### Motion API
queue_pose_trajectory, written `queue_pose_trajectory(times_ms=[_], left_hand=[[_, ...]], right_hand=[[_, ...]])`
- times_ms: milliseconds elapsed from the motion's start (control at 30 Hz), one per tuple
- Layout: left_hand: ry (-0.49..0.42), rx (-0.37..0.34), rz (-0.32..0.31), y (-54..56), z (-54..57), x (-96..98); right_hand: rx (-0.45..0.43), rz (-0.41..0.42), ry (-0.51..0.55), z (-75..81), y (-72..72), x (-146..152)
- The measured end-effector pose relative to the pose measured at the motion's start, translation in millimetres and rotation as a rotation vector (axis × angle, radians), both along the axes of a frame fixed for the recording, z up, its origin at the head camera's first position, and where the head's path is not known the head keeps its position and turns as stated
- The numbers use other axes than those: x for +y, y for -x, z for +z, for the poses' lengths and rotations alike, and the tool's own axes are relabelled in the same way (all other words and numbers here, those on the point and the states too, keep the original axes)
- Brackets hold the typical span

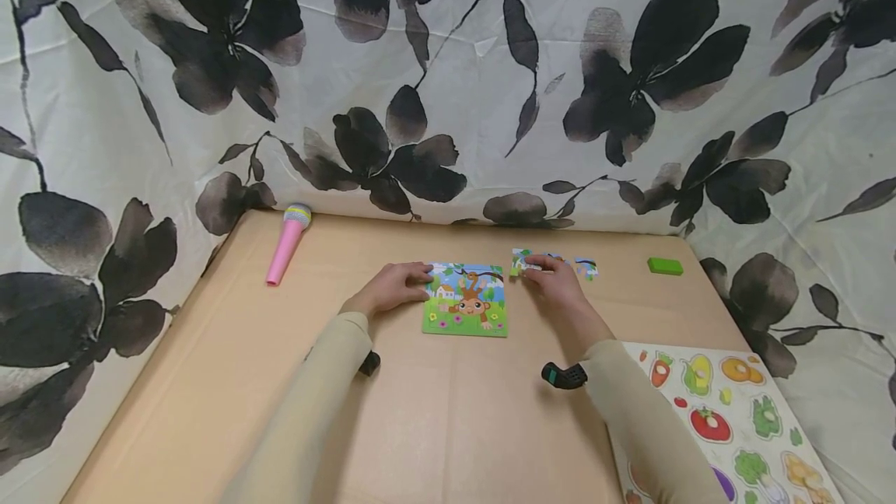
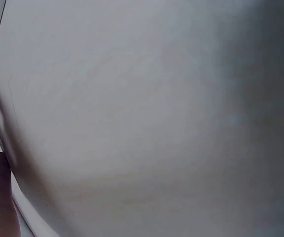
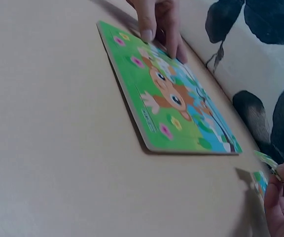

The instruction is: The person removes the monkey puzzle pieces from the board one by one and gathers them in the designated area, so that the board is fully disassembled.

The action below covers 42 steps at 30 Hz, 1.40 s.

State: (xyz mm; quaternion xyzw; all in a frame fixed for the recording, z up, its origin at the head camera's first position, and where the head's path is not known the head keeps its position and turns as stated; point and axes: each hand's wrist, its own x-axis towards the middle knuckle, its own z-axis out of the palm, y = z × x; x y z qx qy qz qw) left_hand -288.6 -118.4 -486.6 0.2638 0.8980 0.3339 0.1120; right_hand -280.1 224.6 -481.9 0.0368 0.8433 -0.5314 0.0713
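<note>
A square monkey picture puzzle (image 1: 455, 323) with a green lower part lies on the table in front of me. My left hand (image 1: 392, 288) rests at its upper left edge, the fingertips touching the board; in the right wrist view, fingers (image 3: 147, 24) press on its top. Right of the board, my right hand (image 1: 560, 290) pinches a small puzzle piece (image 3: 264, 158) between thumb and fingers, lifted over the table. Another piece (image 3: 259, 181) shows just below it. More loose pieces (image 1: 586, 266) lie beyond the right hand, partly hidden by it.
A pink toy microphone (image 1: 285, 249) lies at the back left. At the back right is a green block (image 1: 665, 266). A white board with fruit and vegetable pictures (image 1: 742, 426) lies at the right front, partly under my right sleeve. A floral cloth (image 1: 490, 84) hangs behind the table.
</note>
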Motion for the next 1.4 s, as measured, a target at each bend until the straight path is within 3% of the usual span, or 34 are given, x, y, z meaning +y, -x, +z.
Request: queue_pose_trajectory(times_ms=[167,367,1033,1400], left_hand=[[-0.006,0.013,-0.002,0.2,-0.6,0.5],[-0.002,0.004,-0.001,0.6,0.5,0.5],[-0.004,-0.017,0.015,2.0,0.2,0.0],[0.005,-0.016,0.009,3.2,-2.5,0.5]], right_hand=[[-0.035,0.064,-0.013,-2.8,0.8,10.4],[-0.023,0.092,-0.113,-4.3,-0.9,12.7],[0.015,-0.022,-0.195,-3.4,0.8,5.3],[0.017,0.011,-0.244,-6.0,-0.2,7.0]])
